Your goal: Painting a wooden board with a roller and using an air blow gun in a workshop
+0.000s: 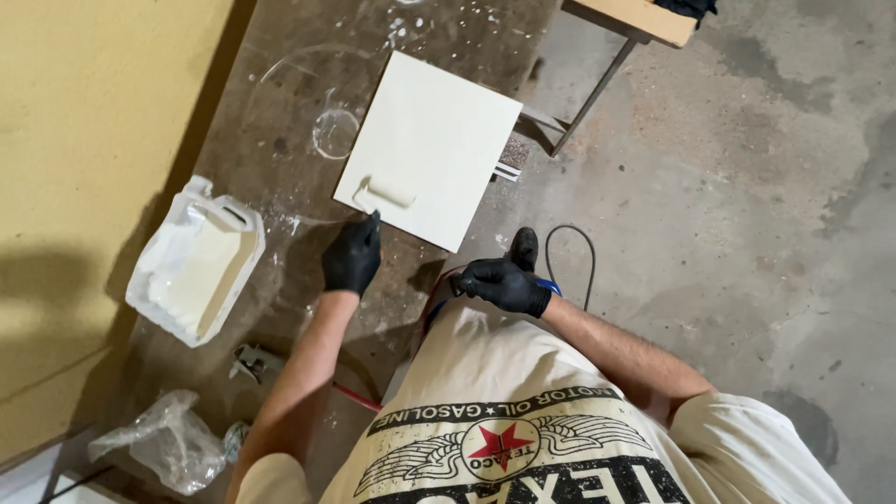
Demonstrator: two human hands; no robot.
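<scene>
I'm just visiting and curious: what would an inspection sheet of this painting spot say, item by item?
Surface: dark workbench, stained with white paint splashes and ring marks.
Job's things: square white panel lying flat; small paint roller resting on its near corner.
Clutter: cut-open plastic jug holding white paint; crumpled clear plastic bag; small grey metal piece.
Hands: left hand, black-gloved, fingers closed on the roller handle; right hand, black-gloved, resting at the bench edge by the person's waist, what it grips is unclear.
Cables: grey cable looping on the floor.
Surroundings: yellow wall; stained concrete floor; wooden stand.
</scene>
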